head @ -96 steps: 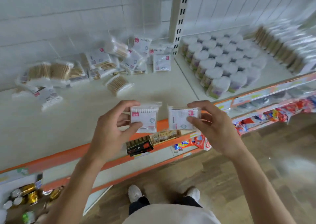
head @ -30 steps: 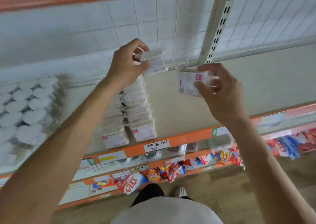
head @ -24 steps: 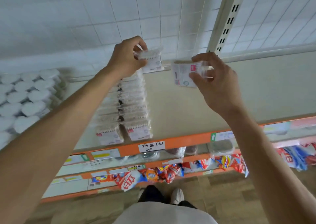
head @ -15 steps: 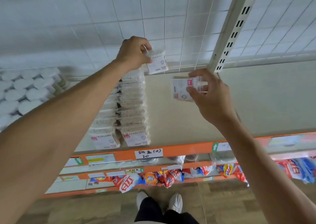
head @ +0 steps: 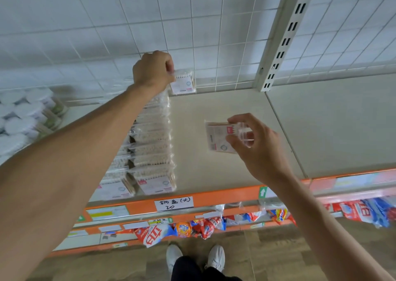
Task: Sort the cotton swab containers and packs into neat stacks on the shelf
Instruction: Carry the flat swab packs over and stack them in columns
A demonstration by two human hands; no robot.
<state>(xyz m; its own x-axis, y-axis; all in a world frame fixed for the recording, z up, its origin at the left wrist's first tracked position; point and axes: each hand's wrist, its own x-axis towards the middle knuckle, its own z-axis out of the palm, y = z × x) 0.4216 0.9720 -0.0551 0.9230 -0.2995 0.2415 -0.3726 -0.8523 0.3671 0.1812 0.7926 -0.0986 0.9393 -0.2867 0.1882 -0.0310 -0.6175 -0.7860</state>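
His left hand (head: 153,71) pinches 1 pack (head: 183,83) at the row's (head: 153,143) back; right hand (head: 255,145) grips another pack (head: 218,138). Released crooked, it'd probably topple the row.

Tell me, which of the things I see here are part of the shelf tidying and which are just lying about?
Part of the job:
- pack gripped by the left hand, at the back of the row
- pack held by the right hand
- rows of stacked packs
- round tubs
- shelf

Just there:
- handwritten price label
- snack bags below
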